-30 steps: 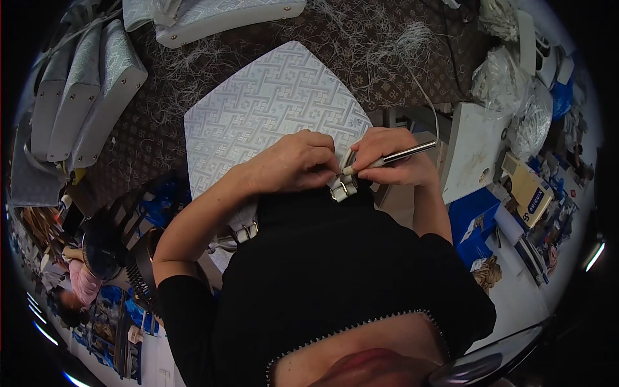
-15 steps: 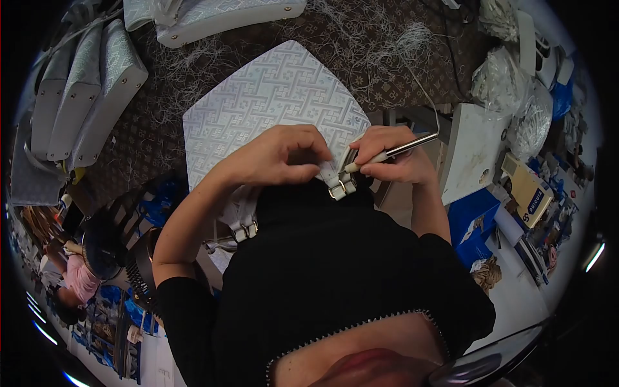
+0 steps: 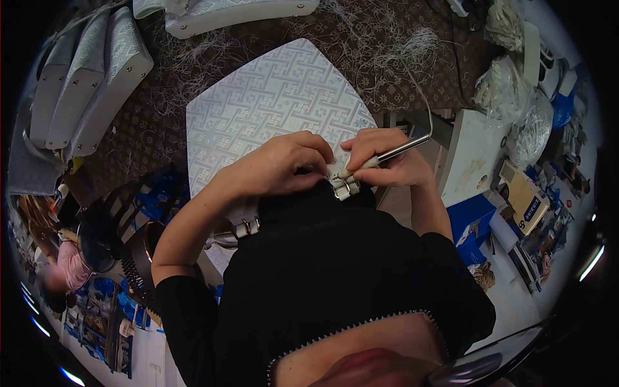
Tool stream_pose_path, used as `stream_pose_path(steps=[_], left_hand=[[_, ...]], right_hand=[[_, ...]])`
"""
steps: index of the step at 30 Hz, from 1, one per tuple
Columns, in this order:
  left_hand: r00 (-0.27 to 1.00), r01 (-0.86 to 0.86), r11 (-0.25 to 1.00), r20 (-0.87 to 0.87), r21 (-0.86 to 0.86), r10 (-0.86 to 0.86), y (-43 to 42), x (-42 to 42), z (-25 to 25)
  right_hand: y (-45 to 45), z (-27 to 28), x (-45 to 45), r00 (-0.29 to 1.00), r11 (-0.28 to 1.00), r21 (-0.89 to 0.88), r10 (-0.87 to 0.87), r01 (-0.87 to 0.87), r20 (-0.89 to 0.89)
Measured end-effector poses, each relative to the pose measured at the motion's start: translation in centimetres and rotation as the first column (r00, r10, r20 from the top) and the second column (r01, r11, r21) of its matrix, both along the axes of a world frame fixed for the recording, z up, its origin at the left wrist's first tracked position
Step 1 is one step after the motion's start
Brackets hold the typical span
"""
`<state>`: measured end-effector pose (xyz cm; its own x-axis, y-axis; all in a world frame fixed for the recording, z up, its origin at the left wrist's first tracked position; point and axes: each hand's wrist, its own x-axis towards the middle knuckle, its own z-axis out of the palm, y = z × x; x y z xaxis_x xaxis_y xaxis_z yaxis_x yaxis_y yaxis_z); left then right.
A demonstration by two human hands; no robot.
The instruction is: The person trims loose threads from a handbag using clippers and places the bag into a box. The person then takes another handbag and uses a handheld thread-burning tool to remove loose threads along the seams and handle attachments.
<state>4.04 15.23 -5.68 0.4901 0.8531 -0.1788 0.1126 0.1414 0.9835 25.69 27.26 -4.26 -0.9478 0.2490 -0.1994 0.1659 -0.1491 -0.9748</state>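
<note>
A brown printed tablecloth (image 3: 155,122), strewn with loose pale thread (image 3: 412,48), spreads behind and to both sides of the landmark here, a pale silver-white bag (image 3: 271,90) with a woven-look geometric pattern. That bag lies directly before the person, its near edge running up against the black shirt (image 3: 309,258), probably so the body backs it and the detail sits within easy reach. Left of the bag, three matching silver-white bags (image 3: 119,77) with metal studs lean side by side, seemingly packed that way to save room. At the bag's near right part, the left hand (image 3: 284,164) has its fingers bent with the tips at a white strap, perhaps steadying it; whether they pinch it cannot be told. The right hand (image 3: 390,161) grips a slim metal-barrelled, pen-shaped tool (image 3: 401,148) with a pale front end, held like a pen, likely for fine control, its tip at or just beside the white strap (image 3: 335,173). The strap's small metal buckle (image 3: 349,188) sits at the bag's near edge, against the shirt.
</note>
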Motion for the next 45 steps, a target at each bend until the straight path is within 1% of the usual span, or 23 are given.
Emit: stream_pose_path(steps=[15,24,33,36,38,39,40,41,43,44,45], left_hand=[[0.999,-0.037,0.999,0.031,-0.012,0.038,0.0,0.3,-0.2],[0.999,-0.046,0.999,0.016,0.027,0.046,-0.1,0.3,-0.3],[0.999,-0.049,0.999,0.02,-0.004,0.049,0.0,0.4,-0.2],[0.998,-0.059,0.998,0.034,-0.02,0.059,0.1,0.2,-0.1],[0.996,-0.042,0.978,0.068,-0.204,0.057,0.7,-0.9,0.6],[0.996,-0.046,0.978,0.065,-0.202,0.06,0.6,-1.8,0.8],[0.991,-0.13,0.98,-0.001,-0.154,0.132,0.1,-3.2,0.8],[0.977,-0.209,0.973,-0.063,-0.1,0.204,-0.5,-4.8,0.9],[0.987,-0.098,0.991,-0.138,-0.09,0.085,-3.4,-9.3,1.8],[0.969,-0.065,0.994,-0.244,-0.087,0.042,-5.1,-10.6,2.7],[0.965,-0.074,0.993,-0.257,-0.096,0.047,-6.3,-10.4,3.5]], right_hand=[[-0.3,0.0,-0.1,1.0,0.999,0.033,0.019,-0.019,0.018],[-0.3,0.0,-0.1,1.0,0.999,0.046,0.014,-0.015,0.009],[-0.3,-0.1,0.0,1.0,0.999,0.054,0.008,-0.008,0.001],[-0.3,-0.1,0.0,1.0,0.999,0.037,-0.005,0.005,0.0],[-0.3,-0.2,0.1,1.0,1.0,0.024,-0.016,0.016,-0.003],[-0.3,-0.2,0.2,0.998,0.998,-0.01,-0.055,0.055,0.002],[-0.3,-0.3,0.2,0.995,0.994,-0.047,-0.096,0.096,0.007],[-0.4,-0.3,0.3,0.995,0.994,-0.049,-0.096,0.096,0.002],[-0.4,-0.4,0.3,0.992,0.99,-0.071,-0.119,0.121,0.029],[-0.3,-0.4,0.4,0.993,0.99,-0.078,-0.115,0.117,0.021],[-0.2,-0.3,0.4,0.993,0.991,-0.067,-0.117,0.118,0.03]])
